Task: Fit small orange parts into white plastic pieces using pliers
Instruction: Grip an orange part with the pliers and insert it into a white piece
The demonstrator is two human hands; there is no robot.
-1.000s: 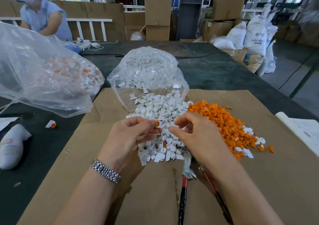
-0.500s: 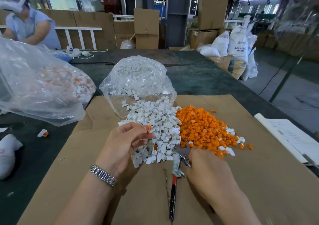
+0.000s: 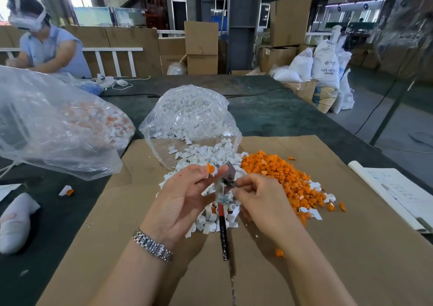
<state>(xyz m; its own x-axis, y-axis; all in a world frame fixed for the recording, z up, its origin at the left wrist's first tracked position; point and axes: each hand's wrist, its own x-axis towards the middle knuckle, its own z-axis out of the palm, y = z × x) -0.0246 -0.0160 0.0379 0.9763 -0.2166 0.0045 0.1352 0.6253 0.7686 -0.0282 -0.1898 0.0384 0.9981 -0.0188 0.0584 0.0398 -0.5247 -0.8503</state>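
Note:
My left hand (image 3: 185, 195) pinches a white plastic piece with an orange part (image 3: 210, 169) on it, raised above the pile of white pieces (image 3: 206, 158). Beside it my right hand (image 3: 260, 198) grips the pliers (image 3: 228, 176), whose grey jaws point up toward the orange part; one red and black handle (image 3: 222, 230) hangs below the hands. To the right, a heap of orange parts (image 3: 278, 176) lies on the brown cardboard sheet (image 3: 339, 247).
A clear bag of white pieces (image 3: 189, 115) lies open behind the pile. A large clear bag with orange-and-white pieces (image 3: 58, 122) sits at left. One assembled piece (image 3: 66, 191) and a white glove (image 3: 16, 219) lie on the dark table. Papers (image 3: 398, 193) at right. Another person (image 3: 46, 45) works at the far left.
My right hand went down to the pliers on the cardboard, picked them up and raised them to the piece in my left hand. My left hand kept the piece and lifted slightly.

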